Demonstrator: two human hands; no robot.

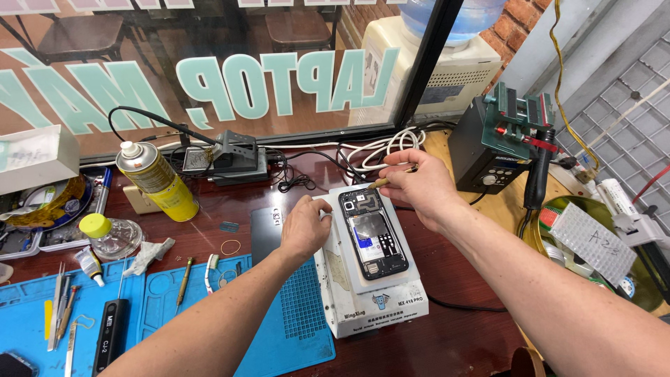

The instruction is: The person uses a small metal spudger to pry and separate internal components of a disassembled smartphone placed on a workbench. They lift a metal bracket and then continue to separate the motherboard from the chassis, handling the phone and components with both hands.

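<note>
Head view: we see the opened phone (373,234) lying on the white heating pad (370,279) at bench centre, long axis running away from us; our left hand (305,227) presses its left edge, fingers curled; our right hand (417,187), nearer the top end, pinches a thin tool (391,179) just above it.

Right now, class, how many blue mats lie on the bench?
2: one mat at the left edge under the tools, one mat beside the white heating plate. Arms may hide more.
</note>
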